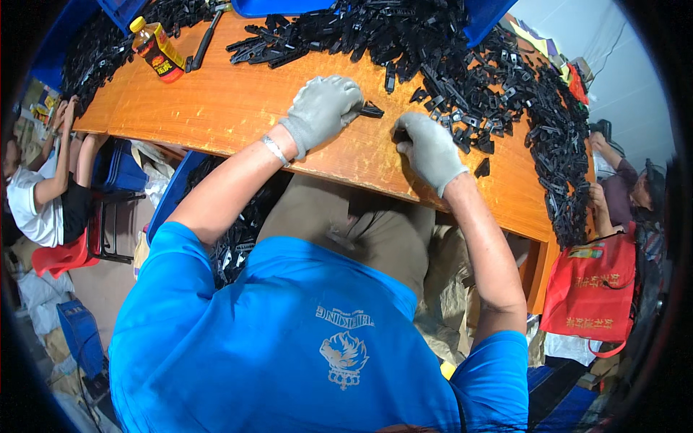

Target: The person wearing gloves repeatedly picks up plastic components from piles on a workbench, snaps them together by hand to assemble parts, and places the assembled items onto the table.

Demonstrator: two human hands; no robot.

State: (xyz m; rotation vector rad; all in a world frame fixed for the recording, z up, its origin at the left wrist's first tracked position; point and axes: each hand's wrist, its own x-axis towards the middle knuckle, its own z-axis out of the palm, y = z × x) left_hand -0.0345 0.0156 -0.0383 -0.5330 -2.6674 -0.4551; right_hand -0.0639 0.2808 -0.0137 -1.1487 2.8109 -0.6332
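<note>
My left hand point(323, 108) wears a grey glove and rests on the orange wooden table point(216, 108), pinching a small black plastic part point(371, 111) at its fingertips. My right hand point(430, 148), also in a grey glove, is closed around another black plastic piece point(401, 135) near the table's front edge. A big heap of black plastic parts point(476, 79) lies just beyond both hands and runs down the right side of the table. A single black part point(482, 168) lies to the right of my right hand.
A bottle with a yellow cap point(157, 49) stands at the back left beside a long black tool point(203, 42). Blue bins point(267, 7) sit at the far edge. A blue crate of black parts point(177, 191) is under the table. People sit at left point(43, 195) and right point(621, 187). A red bag point(592, 289) hangs at right.
</note>
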